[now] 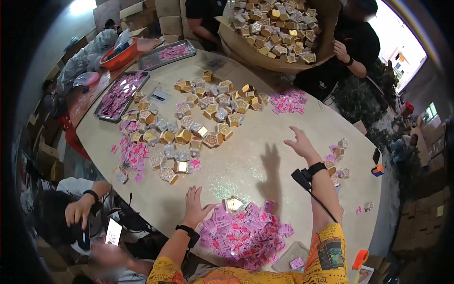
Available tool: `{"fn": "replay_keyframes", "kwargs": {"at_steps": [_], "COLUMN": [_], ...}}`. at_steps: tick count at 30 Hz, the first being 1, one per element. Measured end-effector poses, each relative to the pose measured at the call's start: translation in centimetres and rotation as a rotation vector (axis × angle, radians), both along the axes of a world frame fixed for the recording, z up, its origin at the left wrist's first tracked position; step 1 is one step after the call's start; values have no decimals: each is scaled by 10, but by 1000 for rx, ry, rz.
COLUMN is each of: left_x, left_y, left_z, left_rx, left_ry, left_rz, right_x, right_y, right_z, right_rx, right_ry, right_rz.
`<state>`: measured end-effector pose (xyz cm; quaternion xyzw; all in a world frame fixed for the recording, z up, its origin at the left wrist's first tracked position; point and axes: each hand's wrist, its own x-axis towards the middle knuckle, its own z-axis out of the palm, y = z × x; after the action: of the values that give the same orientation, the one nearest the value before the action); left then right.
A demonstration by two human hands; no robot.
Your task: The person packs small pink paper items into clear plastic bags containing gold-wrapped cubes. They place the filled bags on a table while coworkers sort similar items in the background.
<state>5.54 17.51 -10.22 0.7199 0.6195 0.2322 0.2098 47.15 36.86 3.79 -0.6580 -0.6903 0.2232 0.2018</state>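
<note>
My left hand (195,208), fingers spread and holding nothing, is at the left edge of a heap of small pink printed packets (243,236). A gold, house-shaped piece (232,204) lies at the heap's far edge. My right hand (302,143) is stretched out over the right half of the table, open, with its shadow falling on the tabletop (250,165) to its left. Many gold and white house-shaped pieces (213,139) cover the middle and left of the table, several of them in clear wrap. Each of my wrists carries a black band.
Beyond the table, people in black hold a tilted cardboard box (279,66) full of gold pieces. Trays of pink packets (120,97) stand at the far left. A seated person (80,210) is at the lower left. An orange-blue tape dispenser (377,170) sits at the right edge.
</note>
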Motion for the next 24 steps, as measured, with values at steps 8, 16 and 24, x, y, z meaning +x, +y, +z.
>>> {"fn": "replay_keyframes", "kwargs": {"at_steps": [8,16,24], "left_x": [1,3,8], "left_y": [17,12,22], "left_z": [-13,-3,10], "left_rx": [90,-196,-118], "left_ry": [96,205,151], "left_rz": [-30,12,-37], "right_x": [22,12,5], "right_y": [83,149,260], "right_z": [-56,-102,-144], "right_rx": [49,128,357], "right_ry": [143,-478,-666], "right_rz": [-157,-199,-132]}}
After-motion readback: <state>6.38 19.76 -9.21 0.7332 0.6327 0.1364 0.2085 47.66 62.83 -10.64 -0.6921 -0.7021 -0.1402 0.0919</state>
